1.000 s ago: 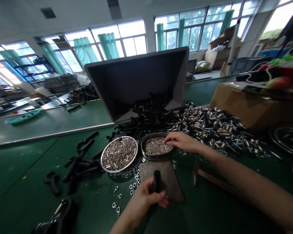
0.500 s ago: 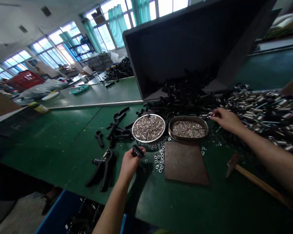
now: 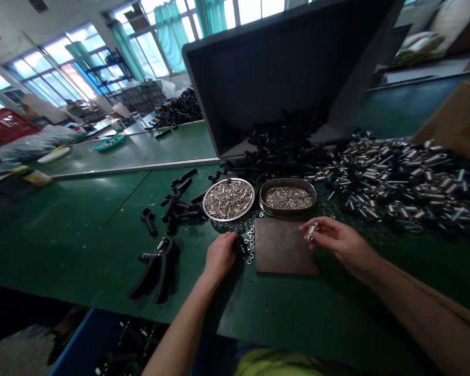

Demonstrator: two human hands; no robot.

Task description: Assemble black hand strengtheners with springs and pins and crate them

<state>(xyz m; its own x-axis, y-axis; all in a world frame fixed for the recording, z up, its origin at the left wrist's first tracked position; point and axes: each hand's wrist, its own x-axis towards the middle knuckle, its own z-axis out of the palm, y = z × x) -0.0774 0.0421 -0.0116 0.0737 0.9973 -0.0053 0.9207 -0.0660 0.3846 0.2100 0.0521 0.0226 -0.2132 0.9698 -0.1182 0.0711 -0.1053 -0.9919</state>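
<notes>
My left hand (image 3: 221, 256) is closed around a black plastic part (image 3: 242, 247), just left of a dark metal plate (image 3: 284, 248). Between thumb and fingers, my right hand (image 3: 337, 237) pinches a small silvery metal piece (image 3: 312, 232) over the plate's right side. Behind the plate stand a round dish of small pins (image 3: 229, 200) and an oval tin (image 3: 288, 197) of small metal bits. Loose nuts (image 3: 250, 245) lie along the plate's left edge.
Black clamp parts (image 3: 184, 211) and an assembled clamp (image 3: 156, 271) lie to the left. A heap of metal pieces (image 3: 403, 183) covers the back right. A large dark bin (image 3: 266, 78) lies tipped behind, spilling black parts. A blue crate (image 3: 76, 342) stands below the front edge.
My right hand has come from the heap toward the plate with the silvery piece. My left hand has turned and moved closer to the plate. The view has shifted, and the hammer no longer shows.
</notes>
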